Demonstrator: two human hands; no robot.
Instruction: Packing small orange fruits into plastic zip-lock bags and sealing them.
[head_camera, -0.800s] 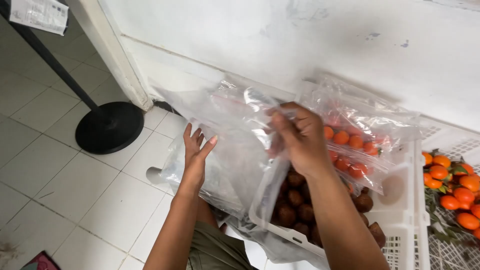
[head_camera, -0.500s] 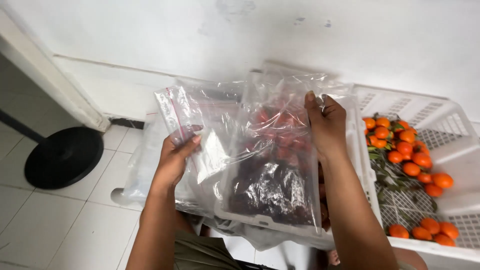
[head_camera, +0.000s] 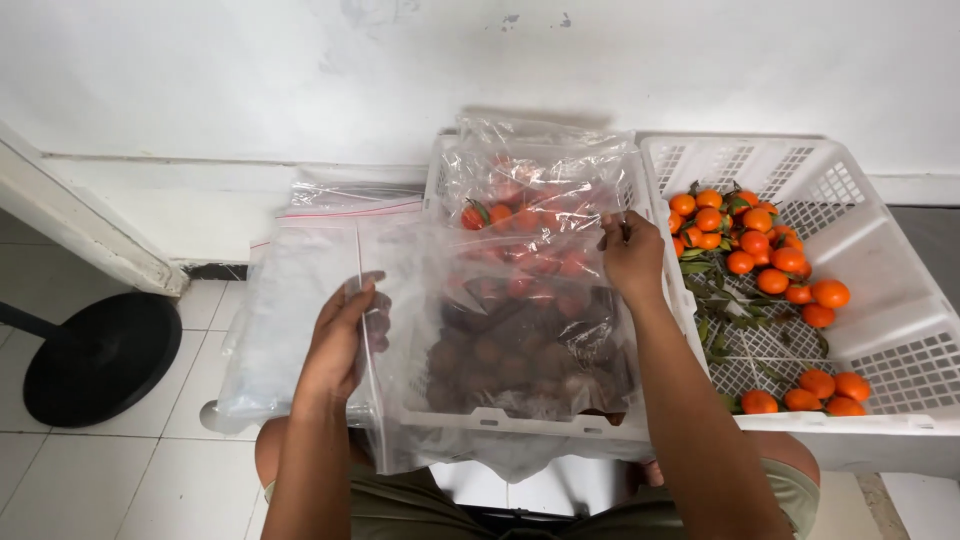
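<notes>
My left hand (head_camera: 340, 340) and my right hand (head_camera: 630, 255) stretch a clear plastic zip bag (head_camera: 470, 300) between them, each pinching an upper edge. The bag hangs over a white plastic crate (head_camera: 500, 420) that holds dark brown round fruit (head_camera: 510, 360) and a bag of small orange fruit (head_camera: 530, 200) at its far end. More clear zip bags (head_camera: 290, 300) with a red seal strip lie under and left of my left hand.
A second white crate (head_camera: 880, 300) on the right holds loose orange fruit (head_camera: 760, 250) with green leaves. A black round stand base (head_camera: 100, 355) sits on the tiled floor at the left. A white wall (head_camera: 300, 80) runs behind the crates.
The view has swung right, bringing both crates to the centre. My hands have spread the bag wider and lowered it over the crate with the brown fruit.
</notes>
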